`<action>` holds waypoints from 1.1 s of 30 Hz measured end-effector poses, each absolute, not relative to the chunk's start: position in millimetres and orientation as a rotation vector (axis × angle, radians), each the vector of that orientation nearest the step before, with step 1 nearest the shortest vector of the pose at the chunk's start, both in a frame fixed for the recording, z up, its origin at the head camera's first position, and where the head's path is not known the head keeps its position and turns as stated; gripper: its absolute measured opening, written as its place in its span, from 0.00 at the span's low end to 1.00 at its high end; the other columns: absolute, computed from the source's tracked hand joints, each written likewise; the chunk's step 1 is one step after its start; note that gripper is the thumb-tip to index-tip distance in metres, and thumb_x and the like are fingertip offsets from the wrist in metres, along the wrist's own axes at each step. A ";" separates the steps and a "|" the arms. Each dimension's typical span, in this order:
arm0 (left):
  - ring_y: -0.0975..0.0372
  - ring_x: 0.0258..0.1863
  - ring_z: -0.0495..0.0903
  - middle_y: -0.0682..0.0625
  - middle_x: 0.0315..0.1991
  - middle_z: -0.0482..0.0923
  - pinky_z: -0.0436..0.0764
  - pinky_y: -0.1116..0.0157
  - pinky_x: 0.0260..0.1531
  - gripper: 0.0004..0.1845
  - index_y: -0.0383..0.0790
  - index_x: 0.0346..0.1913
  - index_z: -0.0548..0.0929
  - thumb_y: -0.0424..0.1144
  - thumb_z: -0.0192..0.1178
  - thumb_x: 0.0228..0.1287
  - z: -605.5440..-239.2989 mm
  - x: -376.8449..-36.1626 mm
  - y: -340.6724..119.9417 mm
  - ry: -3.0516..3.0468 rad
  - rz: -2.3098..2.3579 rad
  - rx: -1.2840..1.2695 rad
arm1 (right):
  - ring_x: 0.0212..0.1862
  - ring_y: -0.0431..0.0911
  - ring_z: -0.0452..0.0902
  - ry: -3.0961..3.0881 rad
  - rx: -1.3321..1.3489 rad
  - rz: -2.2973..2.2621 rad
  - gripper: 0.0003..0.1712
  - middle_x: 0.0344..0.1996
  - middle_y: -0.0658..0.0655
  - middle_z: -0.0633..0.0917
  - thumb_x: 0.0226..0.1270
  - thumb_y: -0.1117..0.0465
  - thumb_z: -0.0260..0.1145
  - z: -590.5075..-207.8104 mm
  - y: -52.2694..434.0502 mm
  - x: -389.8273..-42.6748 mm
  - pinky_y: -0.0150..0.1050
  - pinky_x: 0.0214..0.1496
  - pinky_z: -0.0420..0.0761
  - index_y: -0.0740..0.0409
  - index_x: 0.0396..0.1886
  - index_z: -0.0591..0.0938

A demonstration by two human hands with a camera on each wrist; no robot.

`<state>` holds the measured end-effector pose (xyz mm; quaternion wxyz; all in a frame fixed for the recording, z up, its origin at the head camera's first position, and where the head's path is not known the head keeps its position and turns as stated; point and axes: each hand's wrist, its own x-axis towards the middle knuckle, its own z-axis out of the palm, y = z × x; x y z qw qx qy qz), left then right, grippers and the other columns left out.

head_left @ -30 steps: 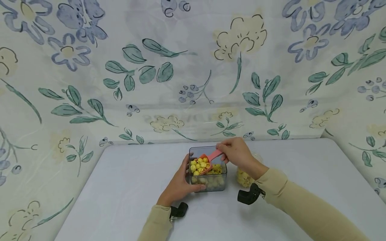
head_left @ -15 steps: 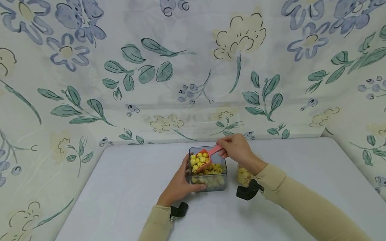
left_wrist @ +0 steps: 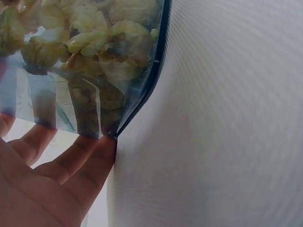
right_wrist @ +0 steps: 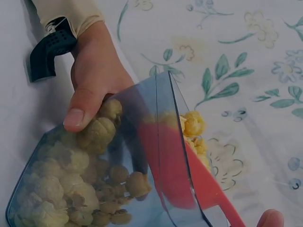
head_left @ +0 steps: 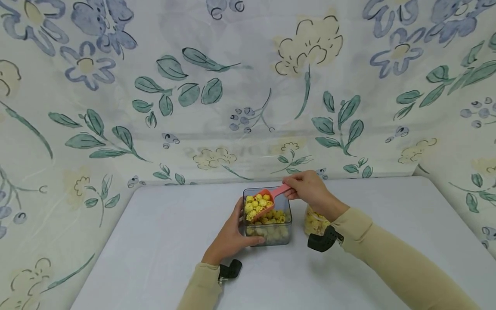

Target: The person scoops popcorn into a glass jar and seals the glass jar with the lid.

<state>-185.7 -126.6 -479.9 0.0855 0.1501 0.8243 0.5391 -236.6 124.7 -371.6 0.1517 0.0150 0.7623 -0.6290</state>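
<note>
My left hand (head_left: 228, 237) grips the left side of a clear bluish plastic box (head_left: 287, 234), its thumb across the front wall. In the left wrist view, the fingers (left_wrist: 61, 161) lie against the box's wall. Yellow popcorn (head_left: 276, 218) covers the box's lower part. My right hand (head_left: 310, 191) pinches the handle of a pink scoop (head_left: 280, 190) at the box's back right. The scoop's bowl, heaped with popcorn (head_left: 257, 205), is tilted at the box's mouth. In the right wrist view, the scoop (right_wrist: 213, 191) rises past the box's rim, and one right fingertip (right_wrist: 271, 220) shows.
A clear package of popcorn (head_left: 315, 224) stands right of the box, partly hidden under the right forearm. All sits on a white table (head_left: 166, 241). Floral cloth (head_left: 248, 107) hangs behind and at both sides. Each wrist carries a black camera (head_left: 322, 241).
My right hand has risen slightly and moved a little to the right, bringing the filled scoop higher in the box. The left hand and the box have stayed in place.
</note>
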 end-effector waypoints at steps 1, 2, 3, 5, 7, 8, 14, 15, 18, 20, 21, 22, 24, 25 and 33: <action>0.48 0.75 0.58 0.43 0.78 0.54 0.64 0.47 0.71 0.68 0.46 0.82 0.40 0.49 0.80 0.49 -479.6 -185.6 -126.4 2.461 1.604 0.445 | 0.27 0.37 0.81 2.180 0.049 -1.810 0.19 0.30 0.57 0.85 0.80 0.63 0.56 -371.6 125.2 -236.5 0.31 0.37 0.86 0.76 0.58 0.78; 0.48 0.75 0.58 0.43 0.78 0.55 0.64 0.47 0.71 0.68 0.47 0.82 0.40 0.49 0.80 0.49 -479.6 -185.4 -126.4 2.462 1.602 0.438 | 0.27 0.37 0.81 2.177 0.050 -1.812 0.19 0.30 0.57 0.85 0.80 0.63 0.56 -371.4 125.4 -236.3 0.31 0.37 0.86 0.76 0.58 0.78; 0.48 0.75 0.58 0.43 0.77 0.55 0.63 0.46 0.72 0.67 0.47 0.82 0.40 0.49 0.80 0.50 -479.5 -185.3 -126.3 2.458 1.605 0.435 | 0.27 0.37 0.81 2.174 0.051 -1.813 0.19 0.30 0.57 0.85 0.80 0.63 0.56 -371.4 125.6 -236.1 0.31 0.37 0.86 0.76 0.58 0.79; 0.48 0.75 0.58 0.43 0.78 0.54 0.63 0.47 0.72 0.67 0.47 0.82 0.40 0.48 0.80 0.50 -479.2 -185.2 -126.3 2.452 1.605 0.420 | 0.27 0.37 0.81 2.173 0.057 -1.813 0.19 0.30 0.57 0.84 0.80 0.63 0.56 -371.1 126.0 -235.9 0.30 0.37 0.86 0.76 0.58 0.79; 0.49 0.75 0.57 0.43 0.78 0.53 0.63 0.47 0.72 0.66 0.46 0.82 0.40 0.47 0.80 0.50 -479.4 -185.4 -126.0 2.442 1.616 0.420 | 0.27 0.36 0.81 2.174 0.064 -1.812 0.19 0.30 0.56 0.84 0.80 0.62 0.56 -371.1 126.4 -236.3 0.29 0.36 0.85 0.76 0.58 0.79; 0.49 0.76 0.56 0.43 0.78 0.53 0.62 0.48 0.73 0.66 0.46 0.82 0.40 0.47 0.80 0.50 -479.8 -185.7 -126.0 2.434 1.620 0.417 | 0.27 0.36 0.81 2.174 0.069 -1.811 0.20 0.30 0.56 0.84 0.80 0.62 0.57 -371.0 126.9 -236.4 0.29 0.36 0.85 0.75 0.58 0.78; 0.47 0.76 0.56 0.41 0.78 0.53 0.61 0.47 0.73 0.66 0.46 0.82 0.41 0.46 0.79 0.50 -479.9 -186.1 -125.8 2.432 1.618 0.399 | 0.27 0.36 0.80 2.165 0.094 -1.805 0.21 0.30 0.56 0.83 0.80 0.62 0.56 -368.6 130.0 -235.1 0.27 0.35 0.84 0.75 0.62 0.77; 0.46 0.75 0.57 0.41 0.78 0.53 0.60 0.46 0.73 0.66 0.46 0.82 0.41 0.47 0.79 0.50 -479.5 -185.8 -125.9 2.436 1.613 0.394 | 0.26 0.36 0.80 2.161 0.098 -1.804 0.21 0.30 0.56 0.83 0.80 0.62 0.56 -367.8 130.4 -234.7 0.27 0.35 0.84 0.75 0.62 0.76; 0.45 0.75 0.58 0.42 0.78 0.52 0.61 0.45 0.72 0.67 0.47 0.82 0.40 0.48 0.79 0.50 -478.4 -184.8 -126.2 2.449 1.600 0.393 | 0.26 0.36 0.80 2.155 0.129 -1.804 0.21 0.31 0.56 0.83 0.80 0.61 0.56 -366.1 132.3 -233.7 0.27 0.35 0.84 0.74 0.61 0.77; 0.46 0.75 0.57 0.43 0.79 0.51 0.60 0.46 0.73 0.67 0.47 0.82 0.40 0.48 0.79 0.50 -478.7 -184.7 -126.3 2.451 1.600 0.403 | 0.26 0.36 0.80 2.150 0.135 -1.812 0.21 0.31 0.56 0.82 0.80 0.61 0.55 -365.0 134.7 -232.9 0.27 0.35 0.84 0.74 0.62 0.77; 0.47 0.76 0.56 0.43 0.79 0.51 0.60 0.47 0.73 0.67 0.47 0.82 0.40 0.48 0.80 0.50 -478.9 -184.8 -126.5 2.453 1.599 0.407 | 0.27 0.36 0.80 2.145 0.135 -1.819 0.21 0.31 0.56 0.83 0.81 0.61 0.55 -364.7 135.9 -232.5 0.27 0.35 0.84 0.74 0.62 0.77; 0.48 0.76 0.55 0.44 0.79 0.50 0.60 0.48 0.73 0.67 0.47 0.82 0.40 0.48 0.80 0.50 -479.4 -185.1 -126.6 2.453 1.601 0.412 | 0.27 0.37 0.80 2.141 0.136 -1.825 0.22 0.31 0.56 0.82 0.81 0.61 0.55 -364.7 137.4 -232.5 0.27 0.35 0.84 0.74 0.62 0.76; 0.49 0.77 0.53 0.44 0.80 0.49 0.59 0.49 0.74 0.67 0.47 0.82 0.40 0.48 0.80 0.50 -480.3 -185.6 -126.9 2.451 1.606 0.422 | 0.27 0.37 0.80 2.137 0.132 -1.832 0.22 0.31 0.55 0.83 0.81 0.60 0.55 -363.9 140.1 -231.4 0.27 0.35 0.84 0.74 0.62 0.76; 0.49 0.77 0.52 0.44 0.80 0.49 0.59 0.49 0.74 0.67 0.47 0.82 0.40 0.48 0.80 0.49 -480.9 -185.9 -127.0 2.450 1.607 0.421 | 0.27 0.36 0.80 2.132 0.130 -1.837 0.22 0.31 0.55 0.83 0.81 0.60 0.55 -363.9 141.4 -231.0 0.27 0.35 0.84 0.74 0.63 0.76; 0.50 0.77 0.53 0.44 0.80 0.49 0.61 0.50 0.73 0.68 0.47 0.82 0.39 0.48 0.80 0.49 -480.4 -185.3 -126.8 2.461 1.596 0.426 | 0.27 0.36 0.80 2.111 0.130 -1.877 0.22 0.30 0.56 0.83 0.80 0.60 0.57 -361.6 146.8 -224.9 0.26 0.35 0.84 0.75 0.61 0.76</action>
